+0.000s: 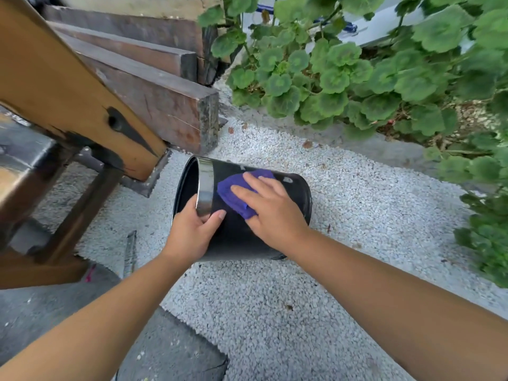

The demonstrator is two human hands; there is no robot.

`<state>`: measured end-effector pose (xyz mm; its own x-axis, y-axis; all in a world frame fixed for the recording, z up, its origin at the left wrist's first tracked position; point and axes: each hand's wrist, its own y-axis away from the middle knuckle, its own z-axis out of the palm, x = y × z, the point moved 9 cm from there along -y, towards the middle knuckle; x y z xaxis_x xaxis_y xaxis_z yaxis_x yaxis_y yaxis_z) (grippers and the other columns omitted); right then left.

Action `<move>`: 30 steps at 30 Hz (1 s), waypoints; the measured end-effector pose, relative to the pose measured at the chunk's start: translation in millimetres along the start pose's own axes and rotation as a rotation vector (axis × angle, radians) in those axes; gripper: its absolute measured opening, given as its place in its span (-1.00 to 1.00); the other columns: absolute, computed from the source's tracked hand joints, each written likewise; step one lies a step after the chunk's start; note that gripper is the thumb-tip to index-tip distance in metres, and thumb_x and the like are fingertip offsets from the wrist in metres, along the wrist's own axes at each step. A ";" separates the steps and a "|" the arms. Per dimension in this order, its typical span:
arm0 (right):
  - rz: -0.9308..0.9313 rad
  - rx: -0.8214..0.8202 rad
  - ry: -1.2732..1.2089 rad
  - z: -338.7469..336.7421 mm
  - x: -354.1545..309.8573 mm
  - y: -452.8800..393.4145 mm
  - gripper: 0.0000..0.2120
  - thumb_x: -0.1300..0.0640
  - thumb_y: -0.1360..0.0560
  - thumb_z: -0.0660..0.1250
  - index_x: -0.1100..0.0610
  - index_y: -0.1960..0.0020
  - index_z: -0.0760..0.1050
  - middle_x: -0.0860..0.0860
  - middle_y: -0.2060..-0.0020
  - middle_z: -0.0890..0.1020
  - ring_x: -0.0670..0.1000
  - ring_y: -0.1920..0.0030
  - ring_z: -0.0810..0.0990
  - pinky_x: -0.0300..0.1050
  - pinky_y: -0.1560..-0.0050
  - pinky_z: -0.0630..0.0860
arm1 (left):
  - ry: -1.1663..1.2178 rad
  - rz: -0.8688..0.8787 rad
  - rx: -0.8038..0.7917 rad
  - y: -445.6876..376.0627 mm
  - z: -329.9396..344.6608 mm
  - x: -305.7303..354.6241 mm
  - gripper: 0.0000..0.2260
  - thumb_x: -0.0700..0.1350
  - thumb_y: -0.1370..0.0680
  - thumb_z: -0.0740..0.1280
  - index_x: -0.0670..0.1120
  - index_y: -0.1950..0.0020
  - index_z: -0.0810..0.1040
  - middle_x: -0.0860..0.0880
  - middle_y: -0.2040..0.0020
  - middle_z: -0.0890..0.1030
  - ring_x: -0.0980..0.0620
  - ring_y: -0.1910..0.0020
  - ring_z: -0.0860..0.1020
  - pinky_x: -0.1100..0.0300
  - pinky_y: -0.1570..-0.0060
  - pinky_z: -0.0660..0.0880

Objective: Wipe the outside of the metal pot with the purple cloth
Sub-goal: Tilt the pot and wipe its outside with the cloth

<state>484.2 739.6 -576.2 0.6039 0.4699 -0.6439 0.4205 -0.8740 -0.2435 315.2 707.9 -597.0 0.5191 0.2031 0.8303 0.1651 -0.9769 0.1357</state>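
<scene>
A black metal pot (236, 237) with a shiny rim band lies tilted on its side over white gravel, its mouth facing left. My left hand (189, 232) grips the rim, thumb on the outside wall and fingers inside the mouth. A folded purple cloth (231, 191) lies on the pot's upper side. My right hand (272, 210) presses flat on the cloth, fingers spread and pointing left toward the rim. The hand hides part of the cloth.
Stacked dark timber beams (154, 86) and a slanted wooden beam (66, 86) stand to the left and behind. Green leafy plants (371, 78) fill the right and back. A thin metal strip (129, 254) lies on the gravel (275, 312) near a grey slab (170, 350).
</scene>
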 end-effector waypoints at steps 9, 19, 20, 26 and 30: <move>0.318 -0.087 0.026 -3.2 76.3 21.1 -0.44 0.17 -0.46 0.41 0.03 -0.44 0.40 0.05 -0.44 0.39 0.22 -0.44 0.26 0.08 -0.39 0.30 | 0.008 -0.020 -0.027 2.7 4.6 -3.9 -0.62 -0.08 -0.57 0.37 0.21 -0.31 0.39 0.32 -0.03 0.65 0.30 0.02 0.64 0.36 0.05 0.52; 0.394 -0.070 -0.080 -8.0 105.3 23.6 -0.43 0.25 -0.45 0.39 0.12 -0.43 0.33 0.07 -0.38 0.35 0.12 -0.31 0.42 0.10 -0.28 0.44 | -0.235 0.019 -0.045 -4.5 30.3 27.6 -0.24 0.04 -0.59 0.33 0.35 -0.52 -0.17 0.09 -0.11 0.65 0.30 0.03 0.62 0.55 0.17 0.42; 0.393 -0.075 -0.088 -6.6 103.0 22.8 -0.44 0.22 -0.47 0.39 0.13 -0.43 0.33 0.08 -0.38 0.35 0.12 -0.31 0.41 0.08 -0.30 0.43 | -0.251 0.011 -0.050 -1.8 27.9 32.5 -0.25 0.04 -0.59 0.33 0.34 -0.53 -0.17 0.09 -0.13 0.64 0.31 0.02 0.61 0.51 0.13 0.44; 0.371 -0.025 -0.098 -8.0 104.0 21.4 -0.53 0.15 -0.50 0.37 0.10 -0.38 0.37 0.05 -0.33 0.39 0.15 -0.23 0.46 -0.01 -0.22 0.45 | -0.248 0.033 -0.066 -4.8 27.0 38.8 -0.26 0.01 -0.60 0.31 0.32 -0.54 -0.16 0.17 -0.06 0.60 0.36 0.07 0.59 0.46 0.12 0.44; 0.342 -0.037 -0.049 -7.6 106.4 31.7 -0.48 0.09 -0.52 0.36 0.09 -0.44 0.33 0.04 -0.42 0.34 0.12 -0.33 0.39 0.00 -0.31 0.37 | -0.272 0.098 -0.059 -3.3 29.4 37.4 -0.26 0.03 -0.61 0.28 0.31 -0.54 -0.20 -0.01 0.13 0.69 0.20 0.18 0.63 0.29 0.21 0.54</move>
<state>566.9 762.9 -646.9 0.6813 0.1427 -0.7180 0.2239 -0.9744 0.0187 358.8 720.6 -582.4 0.7369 0.1101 0.6670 0.0578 -0.9933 0.1000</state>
